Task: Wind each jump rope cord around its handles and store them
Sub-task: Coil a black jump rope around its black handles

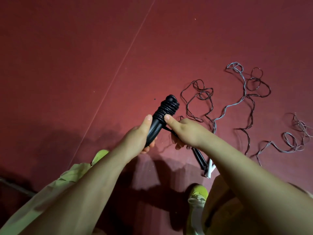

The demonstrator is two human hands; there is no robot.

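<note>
- Just above the red floor [67, 65], at frame centre, the left hand [137, 138] is clenched around the black handles [153, 128], thumb laid along them.
- At 3 o'clock of it, the right hand [188, 133] pinches the black cord [166, 109], thumb pressed on the lowest coil.
- This rope looks nearly wound; tucking the tail and storing it remain.
- Further out, from 1 to 3 o'clock, loose cords [245, 99] sprawl unwound, with floor handles [203, 162] at 5 o'clock.
</note>
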